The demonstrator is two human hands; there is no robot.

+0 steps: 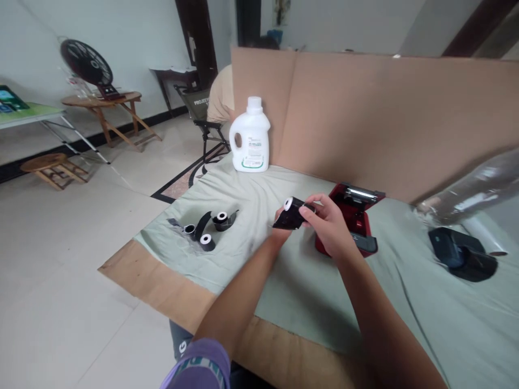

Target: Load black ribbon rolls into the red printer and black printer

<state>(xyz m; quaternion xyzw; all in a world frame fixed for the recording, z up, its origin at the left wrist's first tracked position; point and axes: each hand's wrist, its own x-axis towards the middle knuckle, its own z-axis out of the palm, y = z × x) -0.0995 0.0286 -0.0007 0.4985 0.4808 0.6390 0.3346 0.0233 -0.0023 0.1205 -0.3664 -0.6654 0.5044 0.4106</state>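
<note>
A black film roll (292, 217) with a white core is held up between my two hands over the cloth. My right hand (327, 222) pinches its right end between thumb and fingers. From below and behind, my left hand (281, 231) grips the same roll, its fingers mostly hidden by it. Just beyond my right hand, a red box-like device (364, 222) stands with its lid raised; my hand and forearm cover part of it. To the left lie more black rolls with white cores, including a front roll (207, 243) and a back roll (221, 220), with loose dark strips.
A white jug (252, 138) stands at the table's back, beside a tall cardboard screen (365, 119). On the right are a dark device (458, 248) and a clear plastic bag (478, 183). A person's sleeve (221, 96) shows behind the screen. Pale green cloth (308, 302) covers the wooden table.
</note>
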